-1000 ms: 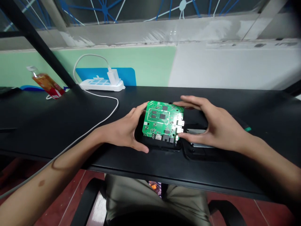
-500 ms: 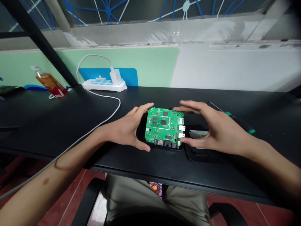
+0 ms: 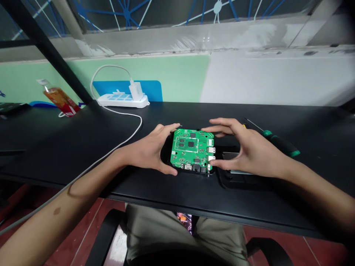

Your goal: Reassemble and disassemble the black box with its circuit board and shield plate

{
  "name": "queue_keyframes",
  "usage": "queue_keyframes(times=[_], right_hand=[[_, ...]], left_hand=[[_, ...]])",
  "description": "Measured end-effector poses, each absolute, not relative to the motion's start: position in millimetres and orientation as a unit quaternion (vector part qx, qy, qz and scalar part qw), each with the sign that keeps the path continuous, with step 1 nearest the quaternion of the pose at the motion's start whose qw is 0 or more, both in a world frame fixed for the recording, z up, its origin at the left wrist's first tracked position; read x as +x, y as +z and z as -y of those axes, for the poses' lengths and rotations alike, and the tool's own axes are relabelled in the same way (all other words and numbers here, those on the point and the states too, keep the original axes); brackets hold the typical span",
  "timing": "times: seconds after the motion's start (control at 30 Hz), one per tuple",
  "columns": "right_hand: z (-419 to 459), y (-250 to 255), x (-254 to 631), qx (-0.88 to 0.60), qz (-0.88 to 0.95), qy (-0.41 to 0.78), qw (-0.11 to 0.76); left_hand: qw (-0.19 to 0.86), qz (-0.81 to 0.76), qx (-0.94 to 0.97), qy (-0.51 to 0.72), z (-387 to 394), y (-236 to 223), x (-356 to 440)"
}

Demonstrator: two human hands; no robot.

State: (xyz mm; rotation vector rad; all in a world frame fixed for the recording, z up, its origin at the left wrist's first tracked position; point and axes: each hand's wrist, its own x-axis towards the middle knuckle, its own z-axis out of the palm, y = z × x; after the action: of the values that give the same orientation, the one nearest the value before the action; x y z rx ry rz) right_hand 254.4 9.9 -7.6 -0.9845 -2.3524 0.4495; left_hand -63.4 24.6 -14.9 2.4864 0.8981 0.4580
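A green circuit board (image 3: 185, 149) lies over a black plastic case (image 3: 166, 151) on the desk, its ports along the front and right edges. My left hand (image 3: 148, 149) is wrapped round the case's left side, thumb at the front corner and fingers at the back. With the thumb at the white USB ports and fingertips by the back right corner, my right hand (image 3: 249, 149) holds the board's right side. Whether the board is fully seated in the case, I cannot tell. Under my right hand is a black cover (image 3: 235, 181) with a metal plate (image 3: 230, 156) on it.
A green and black screwdriver (image 3: 281, 143) lies beyond my right hand. At the back stand a white power strip (image 3: 122, 100) with a charger plugged in and a tilted drink bottle (image 3: 61, 99). A white cable (image 3: 122, 142) crosses the desk and my left forearm.
The circuit board has shifted slightly left and lies lower over the case. My right hand has moved slightly left with it; my left hand has hardly moved.
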Motion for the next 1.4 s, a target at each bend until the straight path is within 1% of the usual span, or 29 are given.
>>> queue_keyframes(times=[0.17, 0.3, 0.53, 0.73, 1.0, 1.13, 1.4], right_hand=[[-10.0, -5.0, 256.0, -0.390, 0.864, 0.202, 0.245], [-10.6, -3.3, 257.3, -0.395, 0.856, 0.242, 0.228], [-10.2, -2.1, 253.7, -0.380, 0.862, 0.242, 0.231], [-9.3, -2.9, 253.7, -0.390, 0.857, 0.268, 0.203], [-9.1, -4.0, 254.1, -0.399, 0.886, 0.184, 0.151], [-8.6, -4.2, 253.7, -0.396, 0.891, 0.158, 0.157], [-7.8, -5.0, 250.7, -0.395, 0.892, 0.145, 0.168]], left_hand=[[0.215, -0.329, 0.908, 0.149, -25.0, -10.6, -61.2], [0.220, -0.323, 0.906, 0.161, -25.0, -9.8, -61.2], [0.229, -0.320, 0.900, 0.185, -26.0, -12.1, -61.4], [0.206, -0.323, 0.911, 0.153, -23.7, -7.8, -59.3], [0.219, -0.327, 0.909, 0.137, -24.5, -10.3, -61.3], [0.221, -0.320, 0.912, 0.133, -24.8, -10.2, -62.0], [0.208, -0.312, 0.918, 0.127, -25.1, -10.5, -62.6]])
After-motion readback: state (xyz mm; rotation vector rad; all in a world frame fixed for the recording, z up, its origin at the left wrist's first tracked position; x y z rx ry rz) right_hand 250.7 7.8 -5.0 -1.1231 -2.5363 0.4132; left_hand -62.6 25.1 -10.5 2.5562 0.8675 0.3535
